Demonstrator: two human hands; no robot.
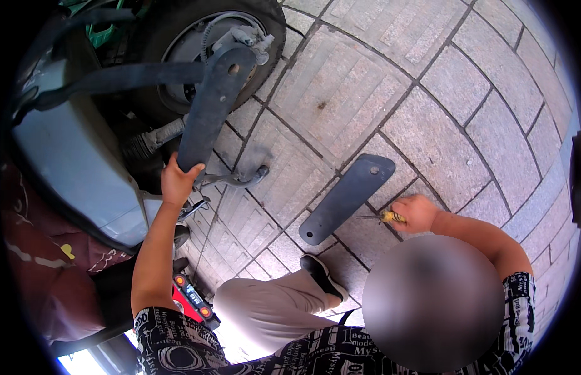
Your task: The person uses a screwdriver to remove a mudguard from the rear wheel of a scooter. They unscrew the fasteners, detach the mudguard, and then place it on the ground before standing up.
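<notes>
My left hand (178,182) is closed around the lower end of a long dark grey plastic cover (210,115) with rounded ends. That cover stands slanted in front of the wheel, its upper end by the hub; I cannot tell whether it is fastened there. On the right, my right hand (418,214) grips the yellow and black handle of a screwdriver (393,217), its thin shaft pointing left. A second dark cover (348,199) of similar shape, with a hole near each end, lies on the paving just left of the screwdriver.
A vehicle with a pale blue body panel (78,156) and a dark red patterned seat cover (47,250) fills the left side. Its black tyre (275,47) is at the top. A bent pedal-like lever (240,180) sticks out beside my left hand. Stone paving (453,144) lies beneath.
</notes>
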